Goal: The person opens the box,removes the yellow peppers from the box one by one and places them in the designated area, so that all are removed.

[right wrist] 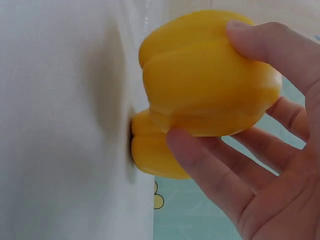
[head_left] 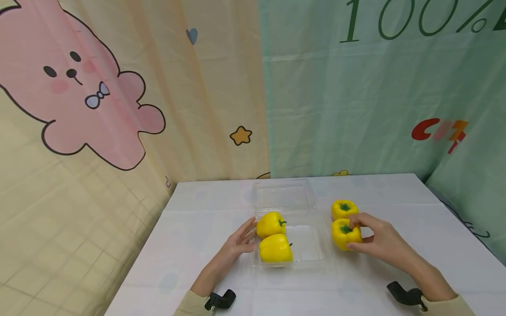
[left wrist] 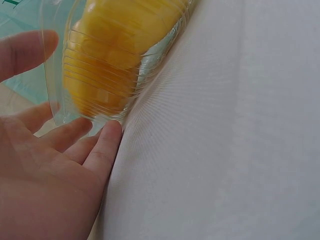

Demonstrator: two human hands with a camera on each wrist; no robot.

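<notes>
My right hand grips a yellow bell pepper between thumb and fingers. In the right wrist view this pepper hangs just above the table, its shadow on the cloth. Behind it a second yellow bell pepper stands on the table. Two more yellow bell peppers, a far one and a near one, lie in the left half of a clear plastic container. My left hand is at the container's left side, fingers extended; in the left wrist view its fingertips touch the clear wall.
The container's clear lid lies folded back toward the far edge of the table. White cloth covers the table. Printed curtains hang behind and at both sides.
</notes>
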